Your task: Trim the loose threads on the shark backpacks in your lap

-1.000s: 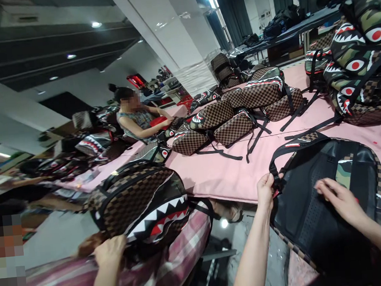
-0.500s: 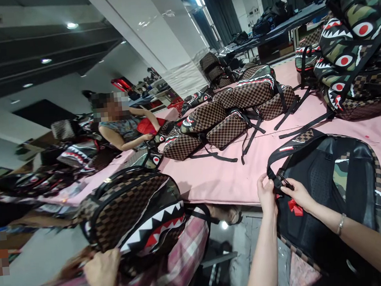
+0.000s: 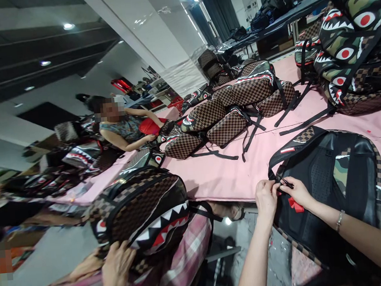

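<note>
A backpack with a black padded back and brown checkered edges leans at the pink table's edge in front of me, its back panel facing up. My left hand is closed in a pinch on its shoulder strap, near the lower end. Close beside it, my right hand is closed around small dark thread snips, whose points are by the left fingertips. A small red piece hangs just below the right hand. What exactly lies between the left fingertips is too small to see.
On the pink table lie several checkered backpacks, with a tall stack of shark-face backpacks at right. To my left, a co-worker's hand holds another backpack on their lap. Another person sits across the table.
My left hand has shifted slightly down and left, its fingers now pinched nearer the snips. The neighbouring co-worker's backpack and hand have moved a little to the right.
</note>
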{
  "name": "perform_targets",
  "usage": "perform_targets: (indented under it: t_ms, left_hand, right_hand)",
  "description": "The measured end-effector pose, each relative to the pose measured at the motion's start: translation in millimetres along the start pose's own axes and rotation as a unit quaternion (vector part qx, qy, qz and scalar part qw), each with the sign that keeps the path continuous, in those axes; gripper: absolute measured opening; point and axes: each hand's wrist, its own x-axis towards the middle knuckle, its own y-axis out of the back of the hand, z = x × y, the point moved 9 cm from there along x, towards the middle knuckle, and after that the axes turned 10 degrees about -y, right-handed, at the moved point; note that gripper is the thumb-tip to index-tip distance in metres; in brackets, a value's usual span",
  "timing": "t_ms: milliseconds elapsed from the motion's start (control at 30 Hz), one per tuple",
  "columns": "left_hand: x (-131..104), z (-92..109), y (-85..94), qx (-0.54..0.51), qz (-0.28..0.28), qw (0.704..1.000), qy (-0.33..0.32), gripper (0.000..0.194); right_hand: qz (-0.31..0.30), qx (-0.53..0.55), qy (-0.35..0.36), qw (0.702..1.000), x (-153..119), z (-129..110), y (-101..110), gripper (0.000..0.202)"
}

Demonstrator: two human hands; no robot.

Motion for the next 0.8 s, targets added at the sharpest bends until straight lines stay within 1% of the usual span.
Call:
perform_targets:
  t_ms: [67,167,267,333,433,500,567,667,800]
  left_hand:
    - [3,-10,-2.7,-0.064,0.012,0.997,0.052,0.009]
    - [4,-22,-10.4,-0.14,0.007,0.985,0.1,0.026]
    - [-2,-30,-21.0,-0.241,-0.01,0.958,0.155,0.041]
    - [-7,-32,-24.9,-0.294,-0.014,0.938,0.181,0.046]
    - [-12,-31,-26.8,-0.346,-0.013,0.915,0.208,0.049]
    - [-14,-31,-27.2,-0.365,-0.009,0.905,0.218,0.05]
    - [-15,-31,-28.1,-0.372,-0.006,0.901,0.223,0.045]
    - [-18,-31,-30.5,-0.373,-0.013,0.9,0.223,0.034]
    - [-19,-31,-29.3,-0.374,-0.016,0.902,0.213,0.029]
  right_hand:
    - [0.0,-0.007,0.007,1.0,-1,-1,0,0.017]
    - [0.008,-0.012,0.011,1.0,-1,-4,2,0.017]
    - [0.013,-0.013,0.012,1.0,-2,-7,4,0.017]
    - [0.012,-0.013,0.014,1.0,-3,-8,5,0.016]
    - [0.012,-0.013,0.017,1.0,-5,-8,5,0.016]
    - [0.013,-0.013,0.016,1.0,-6,-7,6,0.016]
    - [0.013,-0.013,0.015,1.0,-6,-6,6,0.017]
    - [0.014,-0.013,0.013,1.0,-7,-7,7,0.019]
    - [0.011,-0.02,0.011,1.0,-6,-7,8,0.022]
